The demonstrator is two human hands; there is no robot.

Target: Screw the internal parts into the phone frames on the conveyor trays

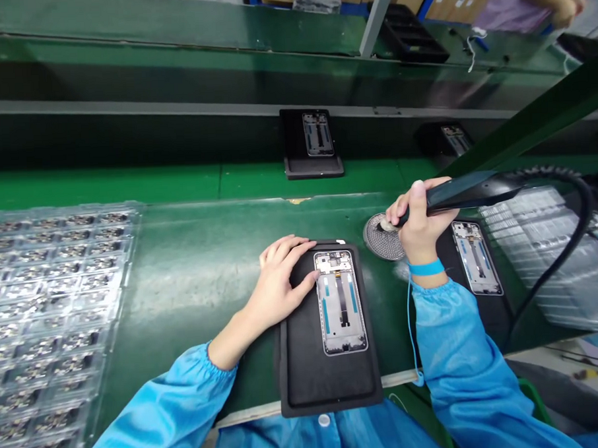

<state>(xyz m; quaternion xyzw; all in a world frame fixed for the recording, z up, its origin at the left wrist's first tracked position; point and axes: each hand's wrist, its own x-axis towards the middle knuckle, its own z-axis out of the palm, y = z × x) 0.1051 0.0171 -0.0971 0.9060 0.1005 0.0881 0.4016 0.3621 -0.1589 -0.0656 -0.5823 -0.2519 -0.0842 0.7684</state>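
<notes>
A phone chassis (342, 303) with its inner parts exposed lies on a black tray (306, 389) in front of me. My left hand (285, 277) rests over the tray's upper left edge, fingers stretched out, the thumb touching the phone's left side. To the right, my right hand (423, 228) is closed around a black corded electric screwdriver (461, 194). Its pale tip points down at a round grey dish (383, 238) with a fine dotted surface; whether the tip touches it I cannot tell. A blue wrist strap (426, 268) circles my right wrist.
Clear blister trays (50, 327) of small circuit boards cover the left. Another phone chassis (477, 258) lies right of my right arm, near stacked clear trays (558, 252). Beyond stands a tray with a phone (318, 134) on the green line. A green post (536, 111) slants at right; a co-worker (522, 3) is behind.
</notes>
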